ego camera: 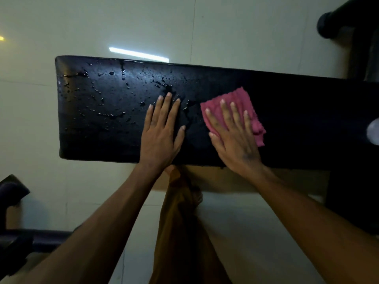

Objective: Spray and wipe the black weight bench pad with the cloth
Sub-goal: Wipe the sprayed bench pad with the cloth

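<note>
The black weight bench pad point(98, 124) stretches across the view from left to right. Its left half glistens with droplets and streaks of liquid. My left hand point(161, 130) lies flat on the pad near the middle, fingers spread, holding nothing. To its right my right hand point(233, 136) presses flat on a folded pink cloth point(242, 99), which lies on the drier, darker part of the pad. The cloth sticks out beyond my fingertips and to the right of my hand.
A pale tiled floor point(256, 33) surrounds the bench. Dark gym equipment stands at the top right point(336, 25) and at the lower left point(14, 222). A pale round object point(374, 131) shows at the right edge over the pad. My brown-clad leg point(180, 232) is below the bench.
</note>
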Demonstrator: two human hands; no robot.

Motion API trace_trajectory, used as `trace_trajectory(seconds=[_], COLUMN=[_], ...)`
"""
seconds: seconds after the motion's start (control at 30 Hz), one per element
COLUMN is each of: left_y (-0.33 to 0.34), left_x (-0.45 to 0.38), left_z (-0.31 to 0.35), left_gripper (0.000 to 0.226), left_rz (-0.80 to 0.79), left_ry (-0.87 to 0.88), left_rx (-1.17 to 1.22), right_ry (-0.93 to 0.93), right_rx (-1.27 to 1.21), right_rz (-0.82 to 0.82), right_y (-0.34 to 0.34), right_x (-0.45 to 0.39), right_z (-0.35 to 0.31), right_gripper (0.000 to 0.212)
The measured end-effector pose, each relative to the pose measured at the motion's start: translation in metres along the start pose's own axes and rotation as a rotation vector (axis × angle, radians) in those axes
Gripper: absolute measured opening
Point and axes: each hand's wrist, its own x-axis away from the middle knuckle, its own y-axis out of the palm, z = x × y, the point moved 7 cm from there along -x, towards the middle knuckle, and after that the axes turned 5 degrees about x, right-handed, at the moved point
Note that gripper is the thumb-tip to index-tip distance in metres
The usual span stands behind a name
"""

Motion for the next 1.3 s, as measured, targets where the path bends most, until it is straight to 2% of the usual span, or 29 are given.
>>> trace_trajectory(seconds=[0.07,0.17,0.3,0.37,0.43,0.53,0.67,0.8,0.93,0.97,1.03,1.1,1.17,1.23,1.3], left_y=[-0.001,0.001,-0.002,-0.002,-0.003,-0.005,-0.006,-0.007,-0.011,-0.012,-0.013,-0.017,-0.024,-0.034,-0.045], left_x=[0.002,0.004,0.003,0.004,0.004,0.003,0.001,0.001,-0.003,-0.003,-0.003,-0.003,-0.004,-0.005,-0.007], left_z=[-0.005,-0.006,-0.003,-0.005,-0.004,-0.003,-0.004,-0.005,-0.004,-0.004,-0.004,-0.005,-0.007,-0.018,-0.036], left_gripper=[0.065,0.065,0.064,0.064,0.064,0.063,0.062,0.061,0.06,0.06,0.061,0.063,0.064,0.067,0.069], left_rz=[0.023,0.026,0.061,0.061,0.042,0.012,-0.021,-0.015,0.019,0.009,-0.024,-0.069,-0.111,-0.143,-0.142], left_ry=[-0.004,-0.035,-0.047,-0.054,-0.056,-0.06,-0.091,-0.088,-0.129,-0.13,-0.112,-0.087,-0.094,-0.163,-0.285], left_rx=[-0.009,-0.015,0.021,0.028,0.034,0.073,0.103,0.131,0.14,0.134,0.109,0.097,0.108,0.104,0.093], right_ry=[0.049,0.256,0.509,0.415,0.178,0.021,0.065,0.302,0.568,0.587,0.423,0.099,-0.089,-0.011,0.285], right_rx=[0.023,0.001,-0.163,-0.117,-0.049,-0.008,-0.042,-0.095,-0.194,-0.199,-0.143,-0.067,-0.025,-0.035,-0.086], right_rz=[-0.013,0.025,0.121,0.137,0.13,0.103,0.031,0.089,0.166,0.178,0.181,0.143,0.107,0.101,0.097], right_y=[-0.005,-0.019,-0.031,-0.032,-0.027,-0.009,0.0,-0.02,-0.032,-0.034,-0.036,-0.034,-0.032,-0.034,-0.035], right_x=[0.0,-0.024,-0.07,-0.083,-0.077,-0.041,-0.011,-0.035,-0.083,-0.09,-0.097,-0.096,-0.093,-0.09,-0.084], right_z=[0.03,0.068,0.05,0.013,-0.024,-0.032,0.019,0.072,0.053,0.039,0.0,-0.034,-0.031,-0.001,0.036], right_gripper=[0.06,0.059,0.06,0.06,0.059,0.059,0.057,0.057,0.059,0.059,0.058,0.058,0.059,0.059,0.059])
